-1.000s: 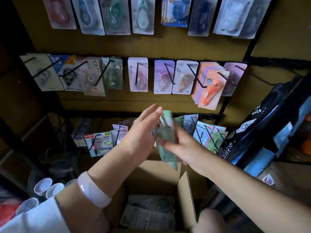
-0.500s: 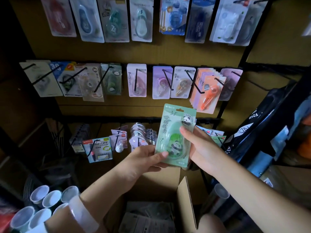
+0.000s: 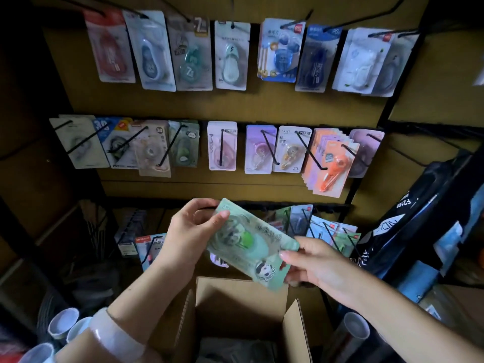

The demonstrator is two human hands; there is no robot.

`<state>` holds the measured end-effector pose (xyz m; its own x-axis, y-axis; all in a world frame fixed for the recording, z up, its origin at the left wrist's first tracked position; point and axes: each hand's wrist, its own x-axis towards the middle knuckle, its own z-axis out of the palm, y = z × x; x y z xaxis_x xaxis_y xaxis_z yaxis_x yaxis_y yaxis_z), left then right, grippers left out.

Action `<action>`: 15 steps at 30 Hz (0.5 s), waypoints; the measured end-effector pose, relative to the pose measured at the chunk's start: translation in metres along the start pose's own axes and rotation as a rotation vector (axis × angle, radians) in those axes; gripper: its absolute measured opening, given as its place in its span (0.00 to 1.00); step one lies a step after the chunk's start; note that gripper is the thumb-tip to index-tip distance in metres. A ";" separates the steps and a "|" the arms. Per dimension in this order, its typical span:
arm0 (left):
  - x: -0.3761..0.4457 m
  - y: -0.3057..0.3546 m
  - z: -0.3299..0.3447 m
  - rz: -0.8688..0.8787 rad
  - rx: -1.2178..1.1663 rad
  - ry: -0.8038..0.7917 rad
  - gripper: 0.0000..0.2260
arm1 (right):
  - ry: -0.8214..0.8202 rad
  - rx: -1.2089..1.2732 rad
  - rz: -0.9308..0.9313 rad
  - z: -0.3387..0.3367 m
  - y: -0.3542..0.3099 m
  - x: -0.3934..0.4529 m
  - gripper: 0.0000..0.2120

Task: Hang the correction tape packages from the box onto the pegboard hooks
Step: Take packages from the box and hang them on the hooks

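Head view: both hands hold one green correction tape package [image 3: 246, 244] tilted above the open box [image 3: 243, 307].
The left hand [image 3: 192, 231] has its grip closed on the package's upper left end, and the right hand [image 3: 311, 265] has its grip closed on the lower right end with the panda print. Behind them the pegboard [image 3: 262, 106] carries rows of packages on black hooks [image 3: 269, 148]. White cups [image 3: 62, 323] stand at the lower left.
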<state>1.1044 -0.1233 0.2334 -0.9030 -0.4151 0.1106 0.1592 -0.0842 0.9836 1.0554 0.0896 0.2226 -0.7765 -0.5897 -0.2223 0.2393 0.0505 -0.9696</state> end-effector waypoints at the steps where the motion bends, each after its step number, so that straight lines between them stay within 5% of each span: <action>1: 0.002 0.001 -0.004 0.028 0.014 0.029 0.07 | -0.001 0.021 -0.014 0.003 -0.003 0.004 0.06; 8: 0.014 0.000 -0.055 -0.167 -0.502 0.095 0.14 | -0.130 0.199 -0.118 0.050 -0.018 0.042 0.32; 11: 0.015 -0.005 -0.082 -0.213 -0.561 0.082 0.23 | -0.162 0.038 -0.080 0.097 -0.026 0.060 0.20; 15: 0.015 -0.016 -0.109 -0.178 -0.558 0.122 0.22 | -0.116 -0.315 -0.132 0.162 -0.028 0.091 0.08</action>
<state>1.1316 -0.2270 0.2040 -0.8880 -0.4493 -0.0984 0.2253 -0.6115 0.7585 1.0724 -0.0959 0.2464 -0.7128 -0.6945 -0.0981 -0.0637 0.2034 -0.9770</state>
